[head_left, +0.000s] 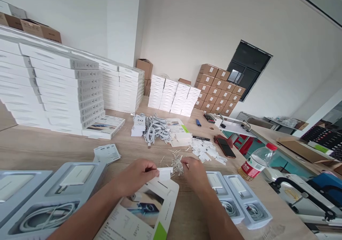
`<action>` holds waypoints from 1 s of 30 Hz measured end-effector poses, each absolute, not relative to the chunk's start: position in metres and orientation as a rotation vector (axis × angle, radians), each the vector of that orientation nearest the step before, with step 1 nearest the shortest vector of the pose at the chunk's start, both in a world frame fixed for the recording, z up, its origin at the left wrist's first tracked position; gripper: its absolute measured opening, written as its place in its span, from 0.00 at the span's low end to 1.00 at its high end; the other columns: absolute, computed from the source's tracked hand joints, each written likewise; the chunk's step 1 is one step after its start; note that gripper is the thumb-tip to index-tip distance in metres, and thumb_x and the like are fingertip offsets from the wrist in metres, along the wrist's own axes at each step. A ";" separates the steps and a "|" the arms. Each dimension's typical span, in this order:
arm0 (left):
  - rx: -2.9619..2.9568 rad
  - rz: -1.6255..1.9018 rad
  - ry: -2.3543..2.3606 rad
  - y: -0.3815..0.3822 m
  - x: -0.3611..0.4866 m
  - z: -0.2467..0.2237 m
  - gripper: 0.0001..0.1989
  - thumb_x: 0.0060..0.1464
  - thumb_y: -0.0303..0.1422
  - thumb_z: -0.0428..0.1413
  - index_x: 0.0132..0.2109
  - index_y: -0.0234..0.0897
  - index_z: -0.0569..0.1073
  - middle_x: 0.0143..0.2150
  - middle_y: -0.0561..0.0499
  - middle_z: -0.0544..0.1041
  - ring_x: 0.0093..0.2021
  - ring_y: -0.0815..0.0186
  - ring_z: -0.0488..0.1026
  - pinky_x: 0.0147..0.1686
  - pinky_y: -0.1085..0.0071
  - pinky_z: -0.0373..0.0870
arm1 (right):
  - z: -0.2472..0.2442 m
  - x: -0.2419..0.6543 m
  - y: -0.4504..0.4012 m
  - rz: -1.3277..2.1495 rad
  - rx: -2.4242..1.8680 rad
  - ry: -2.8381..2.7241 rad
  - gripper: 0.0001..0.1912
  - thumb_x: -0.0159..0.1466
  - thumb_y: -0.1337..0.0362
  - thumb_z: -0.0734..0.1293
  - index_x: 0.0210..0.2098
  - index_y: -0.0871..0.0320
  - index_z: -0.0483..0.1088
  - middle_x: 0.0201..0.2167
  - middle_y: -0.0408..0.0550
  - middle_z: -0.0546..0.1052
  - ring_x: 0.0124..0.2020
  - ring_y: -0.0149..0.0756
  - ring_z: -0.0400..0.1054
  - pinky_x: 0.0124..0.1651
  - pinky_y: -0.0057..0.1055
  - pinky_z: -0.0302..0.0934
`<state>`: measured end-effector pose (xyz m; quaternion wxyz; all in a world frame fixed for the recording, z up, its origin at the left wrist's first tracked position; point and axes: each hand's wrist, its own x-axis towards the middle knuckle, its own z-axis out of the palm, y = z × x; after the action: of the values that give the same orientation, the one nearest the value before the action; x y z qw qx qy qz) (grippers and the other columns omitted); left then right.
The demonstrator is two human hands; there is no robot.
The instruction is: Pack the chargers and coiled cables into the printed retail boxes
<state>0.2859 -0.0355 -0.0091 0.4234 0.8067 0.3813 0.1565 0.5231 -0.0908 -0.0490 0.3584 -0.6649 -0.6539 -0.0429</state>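
My left hand [145, 173] pinches a small white tab [165, 173] at the top end of a printed white box [144, 211], which lies in front of me. To its right, my right hand [190, 165] has its fingers together at the edge of a pile of small white sticks [176, 164]; whatever its fingertips hold is too small to make out. Grey trays [77, 190] with white chargers and coiled cables stand on the left. Two more trays [235, 197] are right of my right forearm.
Stacked white boxes [64, 83] line the left and back. Bundled cables [156, 128], paper pieces [204, 149], a phone [226, 147] and a red-capped bottle [258, 161] are on the table [128, 151]. Brown cartons [217, 90] stand behind.
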 end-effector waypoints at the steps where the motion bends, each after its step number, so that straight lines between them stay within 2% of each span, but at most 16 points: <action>1: 2.018 0.394 0.956 -0.035 0.286 -0.010 0.17 0.55 0.45 0.51 0.26 0.38 0.64 0.24 0.57 0.59 0.26 0.68 0.55 0.27 0.71 0.51 | -0.047 0.520 -0.092 -0.083 -1.687 -1.678 0.12 0.62 0.74 0.64 0.34 0.55 0.78 0.35 0.49 0.82 0.36 0.42 0.76 0.37 0.33 0.65; 5: 2.035 0.424 0.943 -0.034 0.288 -0.013 0.17 0.55 0.45 0.51 0.26 0.37 0.66 0.24 0.57 0.60 0.27 0.68 0.56 0.27 0.71 0.52 | -0.037 0.501 -0.099 0.212 -1.425 -1.679 0.10 0.66 0.65 0.65 0.44 0.54 0.77 0.41 0.48 0.81 0.41 0.38 0.75 0.37 0.30 0.67; 9: 1.986 0.480 0.954 -0.032 0.288 -0.018 0.17 0.55 0.46 0.52 0.28 0.37 0.70 0.23 0.57 0.60 0.26 0.69 0.56 0.26 0.71 0.51 | -0.034 0.490 -0.102 0.299 -1.333 -1.705 0.08 0.62 0.69 0.67 0.33 0.53 0.79 0.31 0.44 0.79 0.35 0.36 0.73 0.38 0.30 0.65; 12: 1.839 0.521 1.005 -0.029 0.285 -0.020 0.17 0.52 0.46 0.54 0.40 0.38 0.75 0.26 0.57 0.65 0.23 0.69 0.59 0.24 0.72 0.54 | -0.034 0.491 -0.101 0.302 -1.332 -1.582 0.07 0.62 0.67 0.67 0.32 0.54 0.78 0.29 0.44 0.78 0.30 0.34 0.70 0.34 0.29 0.63; 14: 1.748 0.563 1.052 -0.028 0.283 -0.018 0.25 0.49 0.44 0.57 0.53 0.39 0.73 0.32 0.55 0.70 0.26 0.66 0.66 0.27 0.71 0.60 | -0.034 0.492 -0.101 0.292 -1.314 -1.527 0.06 0.63 0.66 0.67 0.33 0.54 0.78 0.29 0.44 0.78 0.29 0.34 0.69 0.32 0.29 0.63; 16: 1.683 0.600 1.070 -0.027 0.281 -0.016 0.33 0.47 0.42 0.60 0.60 0.38 0.69 0.37 0.52 0.74 0.34 0.62 0.72 0.33 0.69 0.65 | -0.034 0.491 -0.101 0.268 -1.277 -1.548 0.06 0.63 0.66 0.67 0.33 0.54 0.78 0.29 0.44 0.78 0.31 0.34 0.70 0.34 0.30 0.64; 17: 1.648 0.602 1.052 -0.027 0.280 -0.015 0.33 0.46 0.41 0.60 0.60 0.36 0.69 0.38 0.51 0.75 0.37 0.60 0.73 0.36 0.69 0.66 | -0.035 0.490 -0.102 0.240 -1.250 -1.579 0.07 0.64 0.67 0.67 0.33 0.54 0.78 0.30 0.45 0.78 0.32 0.35 0.71 0.35 0.31 0.64; 19: 1.567 0.573 0.970 -0.028 0.278 -0.015 0.26 0.47 0.41 0.61 0.52 0.35 0.75 0.39 0.49 0.78 0.39 0.57 0.74 0.37 0.68 0.67 | -0.035 0.485 -0.104 0.143 -1.202 -1.647 0.08 0.65 0.68 0.66 0.35 0.53 0.78 0.31 0.46 0.78 0.35 0.36 0.71 0.37 0.32 0.65; 21: 1.480 0.547 0.879 -0.028 0.277 -0.017 0.17 0.48 0.42 0.60 0.42 0.36 0.76 0.35 0.50 0.79 0.36 0.58 0.75 0.35 0.68 0.67 | -0.037 0.481 -0.106 0.020 -1.173 -1.700 0.09 0.66 0.68 0.65 0.36 0.53 0.78 0.32 0.47 0.78 0.36 0.37 0.71 0.38 0.34 0.65; 23: 1.412 0.549 0.827 -0.029 0.276 -0.019 0.13 0.49 0.42 0.60 0.35 0.37 0.74 0.31 0.53 0.78 0.33 0.60 0.74 0.33 0.68 0.67 | -0.038 0.479 -0.107 -0.079 -1.160 -1.742 0.10 0.67 0.69 0.64 0.37 0.53 0.78 0.32 0.47 0.78 0.36 0.38 0.70 0.38 0.35 0.65; 30: 1.352 0.598 0.809 -0.031 0.277 -0.017 0.14 0.49 0.42 0.58 0.40 0.41 0.76 0.32 0.55 0.77 0.33 0.61 0.73 0.34 0.70 0.67 | -0.034 0.481 -0.109 -0.254 -1.142 -1.910 0.10 0.68 0.70 0.63 0.37 0.53 0.76 0.32 0.47 0.77 0.34 0.38 0.67 0.38 0.38 0.62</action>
<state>0.2771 -0.0307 -0.0172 0.6655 0.5988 0.3583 0.2649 0.4806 -0.1093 -0.0335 0.4356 -0.4590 -0.7676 -0.1021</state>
